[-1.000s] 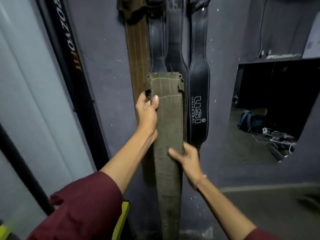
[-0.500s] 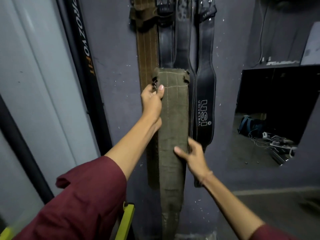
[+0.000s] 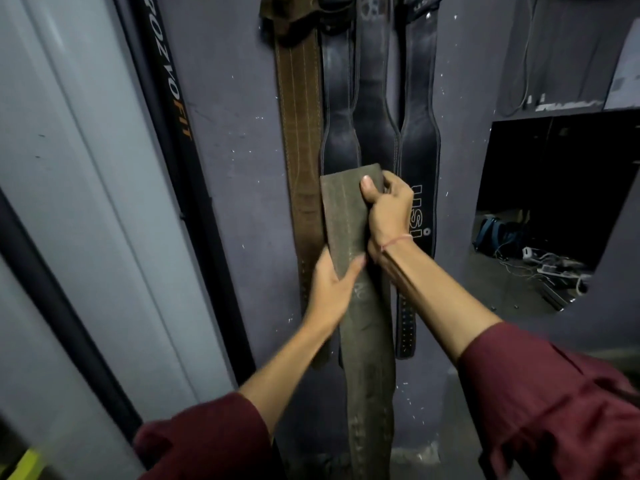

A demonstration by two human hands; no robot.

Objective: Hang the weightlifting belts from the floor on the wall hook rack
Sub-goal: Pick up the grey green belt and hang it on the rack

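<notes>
Nearest, two dark red sleeves [image 3: 207,441] at the bottom edge, bare forearms reaching forward. Left hand [image 3: 329,292] closed around the left edge of the green belt [image 3: 363,323], thumb laid across its front, about the middle of its visible length. Right hand [image 3: 388,213] higher, gripping the belt's upper right corner, thumb on the front and fingers curled behind; a thin red thread around that wrist. Green belt held upright in front of the wall, its top end level with the middle of the hung belts, its lower end dropping out of view. Behind it, flat against the grey wall [image 3: 228,133], a brown belt [image 3: 298,133] on the left and black belts [image 3: 415,133] just beside it, one lettered USI. Hooks out of view above. Farther right, a dark opening [image 3: 554,185] with cables on the floor.
</notes>
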